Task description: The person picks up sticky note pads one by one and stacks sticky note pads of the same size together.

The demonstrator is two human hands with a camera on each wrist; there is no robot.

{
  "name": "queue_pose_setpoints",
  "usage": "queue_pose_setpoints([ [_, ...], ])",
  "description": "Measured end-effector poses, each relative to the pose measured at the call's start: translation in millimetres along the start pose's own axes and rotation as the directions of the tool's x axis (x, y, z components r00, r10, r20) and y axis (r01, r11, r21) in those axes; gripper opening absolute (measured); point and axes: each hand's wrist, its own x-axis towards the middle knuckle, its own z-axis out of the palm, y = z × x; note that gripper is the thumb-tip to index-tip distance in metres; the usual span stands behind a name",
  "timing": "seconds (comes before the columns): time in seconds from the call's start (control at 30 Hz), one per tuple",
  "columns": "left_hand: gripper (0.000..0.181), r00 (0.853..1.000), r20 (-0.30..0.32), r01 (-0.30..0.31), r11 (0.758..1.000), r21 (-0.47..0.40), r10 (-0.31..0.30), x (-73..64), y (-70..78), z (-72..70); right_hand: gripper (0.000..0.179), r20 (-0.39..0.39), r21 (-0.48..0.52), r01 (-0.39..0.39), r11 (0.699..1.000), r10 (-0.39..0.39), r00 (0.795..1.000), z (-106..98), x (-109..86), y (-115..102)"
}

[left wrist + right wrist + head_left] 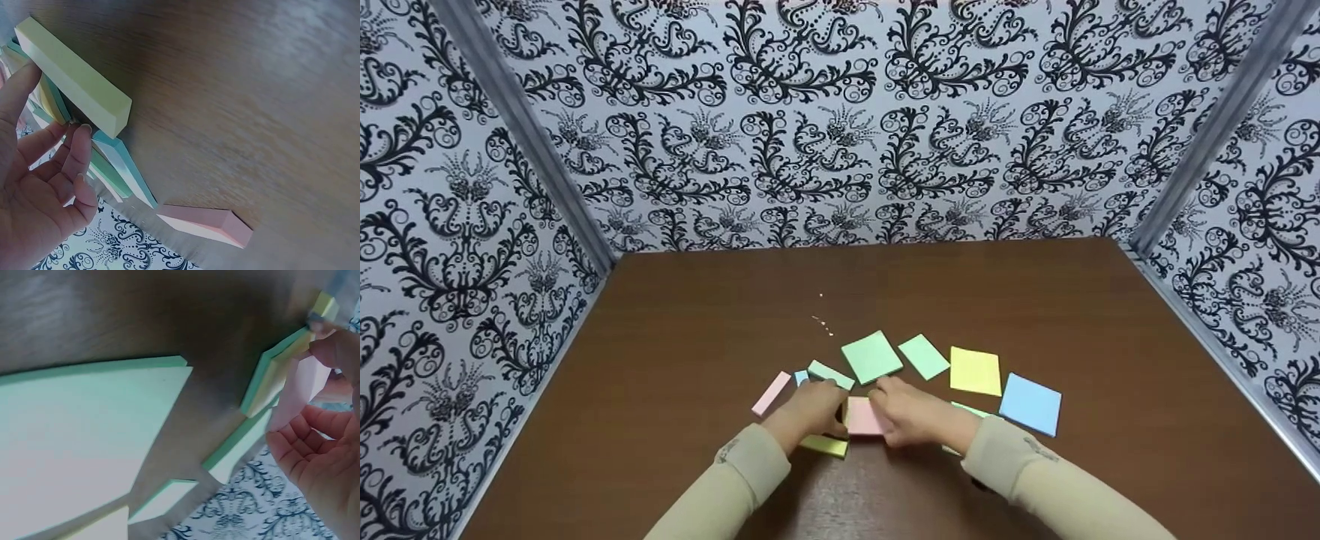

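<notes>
My right hand [911, 412] pinches a pink sticky note pad [866, 416] between thumb and fingers. In the right wrist view the pink pad [304, 382] tilts over a yellow pad [269, 385], which lies on a green pad [253, 377]. At the left side of this stack is my left hand [814, 409]. Its thumb and index finger hold the stack's edges in the left wrist view, around the yellow pad [47, 101]. A narrow yellow block of notes [825, 445] lies just in front of the left hand. The right sleeve partly covers another green pad [969, 409].
Left lie a narrow pink block [771, 394] and a blue block [801, 376]. Behind the hands are a narrow green block [831, 374], a square green pad [872, 357] and a smaller green one [924, 356]. Rightward are yellow [975, 371] and blue [1031, 403] pads.
</notes>
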Motion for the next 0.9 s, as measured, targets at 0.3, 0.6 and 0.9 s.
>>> queue_pose_setpoints([
  [0.3,0.032,1.000,-0.008,-0.023,1.000,-0.010,0.023,0.3,-0.1,-1.3,0.040,0.058,0.026,-0.044,0.999,0.042,0.997,7.3,9.6,5.9],
  [0.6,0.036,1.000,-0.005,0.018,1.000,-0.016,-0.018,2.6,-6.9,5.3,0.042,0.106,0.074,-0.062,0.995,0.054,0.993,8.4,8.9,8.7],
  [0.9,0.039,0.999,-0.025,0.044,0.998,-0.051,-0.045,3.3,-7.2,5.1,0.047,0.103,0.100,-0.061,0.993,0.051,0.993,7.1,10.6,9.0],
])
